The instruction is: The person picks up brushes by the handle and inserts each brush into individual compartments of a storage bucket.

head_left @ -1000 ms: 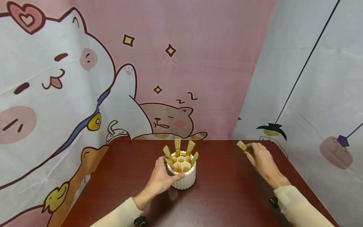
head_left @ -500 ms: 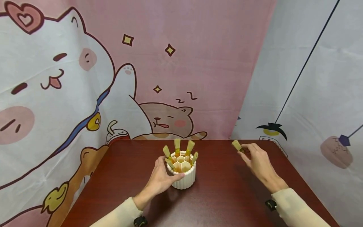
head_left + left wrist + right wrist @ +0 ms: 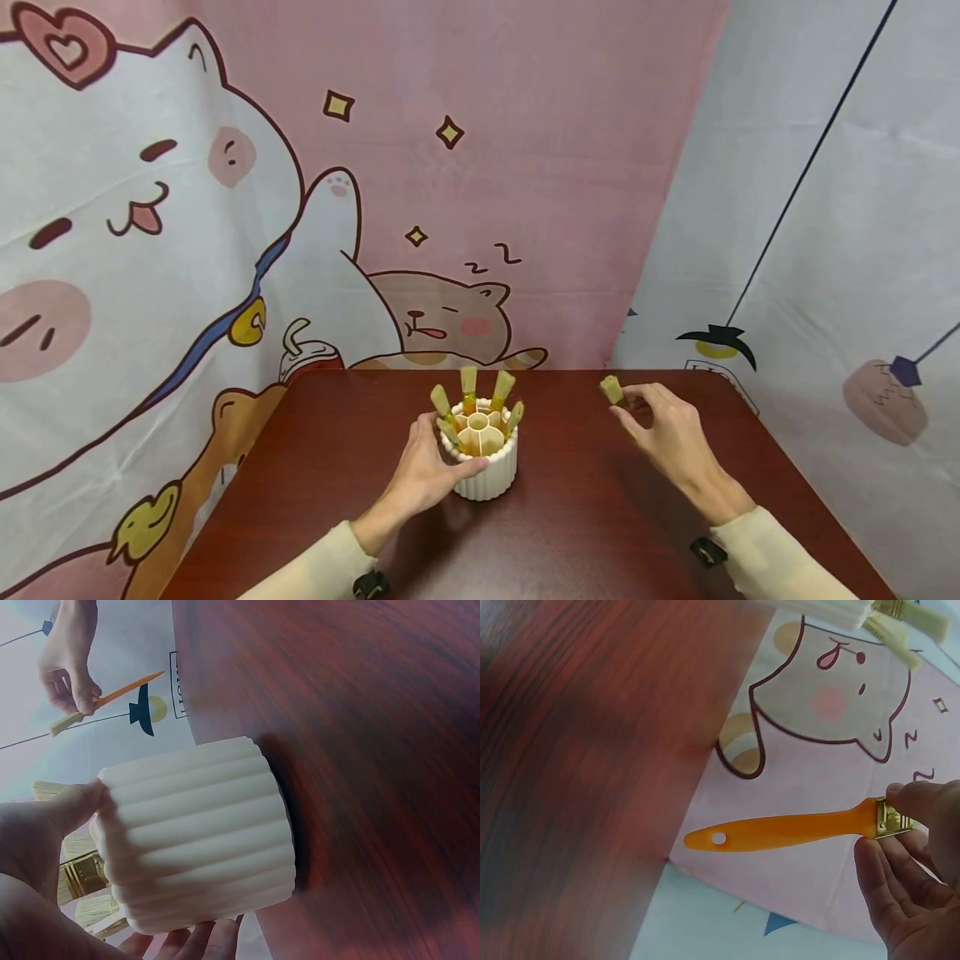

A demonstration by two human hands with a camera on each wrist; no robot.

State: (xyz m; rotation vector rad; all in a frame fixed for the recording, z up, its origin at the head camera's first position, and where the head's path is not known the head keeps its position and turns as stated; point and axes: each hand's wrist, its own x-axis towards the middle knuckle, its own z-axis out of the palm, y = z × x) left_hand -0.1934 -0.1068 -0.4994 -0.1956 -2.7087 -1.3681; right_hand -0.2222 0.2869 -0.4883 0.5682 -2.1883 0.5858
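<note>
Head view, lower half of the frame: the left hand (image 3: 427, 475) wraps around the near-left side of the white ribbed holder (image 3: 487, 471), thumb on one side and fingers curled about the other, steadying it on the dark red counter (image 3: 337, 467). The left wrist view confirms this grip — thumb and fingertips press the ribbed wall. Several brushes (image 3: 468, 387) already stand bristles-up in the holder's outer compartments.

To the right, the right hand (image 3: 667, 429) hovers above the counter, well apart from the holder, pinching an orange-handled paintbrush (image 3: 795, 829) by its metal ferrule, bristles (image 3: 611, 389) pointing up and left.

In my judgement, seating this brush cleanly calls for tipping the handle downward over a free slot — the near-right side looks open — and lowering it straight so it clears the neighbouring bristles, the left hand keeping the holder from sliding.

Behind everything hangs a pink cartoon-cat backdrop (image 3: 375, 208).
</note>
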